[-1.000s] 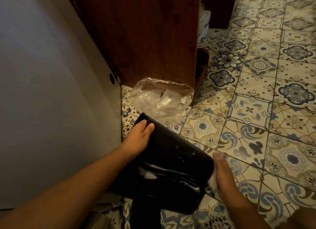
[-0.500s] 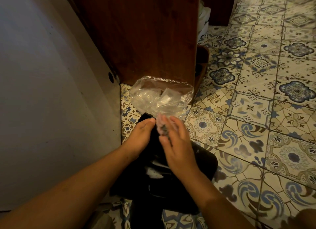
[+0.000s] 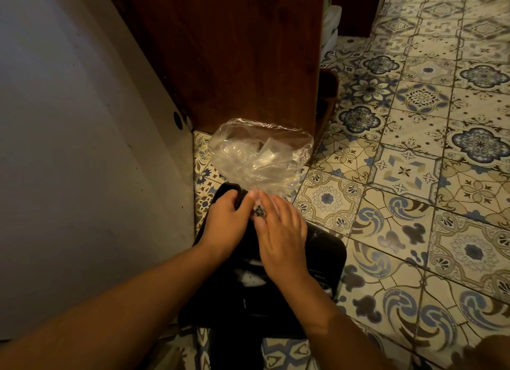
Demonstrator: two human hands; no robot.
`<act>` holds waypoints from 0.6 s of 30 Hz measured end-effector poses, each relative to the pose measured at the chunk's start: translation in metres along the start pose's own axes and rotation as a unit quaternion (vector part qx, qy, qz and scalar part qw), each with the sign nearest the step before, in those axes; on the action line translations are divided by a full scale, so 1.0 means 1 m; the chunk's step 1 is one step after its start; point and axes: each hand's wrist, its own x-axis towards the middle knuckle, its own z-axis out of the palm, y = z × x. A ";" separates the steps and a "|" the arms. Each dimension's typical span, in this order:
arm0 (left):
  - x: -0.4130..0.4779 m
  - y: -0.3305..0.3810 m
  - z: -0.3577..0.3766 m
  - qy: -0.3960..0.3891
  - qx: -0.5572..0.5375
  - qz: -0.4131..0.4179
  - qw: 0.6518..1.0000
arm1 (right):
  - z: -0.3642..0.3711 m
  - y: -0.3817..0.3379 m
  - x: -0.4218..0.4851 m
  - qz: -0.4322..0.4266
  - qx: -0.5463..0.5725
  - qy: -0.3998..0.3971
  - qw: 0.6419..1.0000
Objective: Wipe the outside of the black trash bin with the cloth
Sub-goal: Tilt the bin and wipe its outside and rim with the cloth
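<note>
A patterned tile floor (image 3: 414,182) in blue, cream and brown fills the right half of the view, and a plain pale wall (image 3: 71,148) fills the left. Between them at the top stands a dark wooden cabinet (image 3: 234,52), its side panel reaching down to the floor. Below the cabinet, in the lower middle, lies the black trash bin (image 3: 323,262), tipped over with one flat side facing up and its far end pointing at the cabinet. That upper side carries a few pale streaks. A crumpled clear plastic bag (image 3: 259,154) sits on the floor between the bin's far end and the foot of the cabinet, touching or just overlapping the bin there. The left hand (image 3: 226,223) grips the far left corner of the bin, its fingers curled over the edge and its thumb stretched along the top. The right hand (image 3: 281,231) lies just beside it on the bin's upper side, fingers nearly straight and close together, pressing down the cloth (image 3: 258,211). Only a small pale, dark-flecked bunch of the cloth shows, between the thumb and forefinger; the rest is hidden under the palm.
</note>
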 end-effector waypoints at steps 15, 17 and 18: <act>0.006 -0.008 -0.003 -0.022 0.030 -0.049 0.998 | 0.002 0.114 -0.022 0.146 -0.014 0.014 0.989; 0.007 -0.007 -0.002 -0.018 0.024 -0.048 0.998 | -0.002 0.128 -0.026 0.165 -0.012 0.023 0.986; 0.008 -0.007 -0.001 -0.015 0.023 -0.040 0.999 | -0.004 0.134 -0.029 0.171 -0.007 0.028 0.985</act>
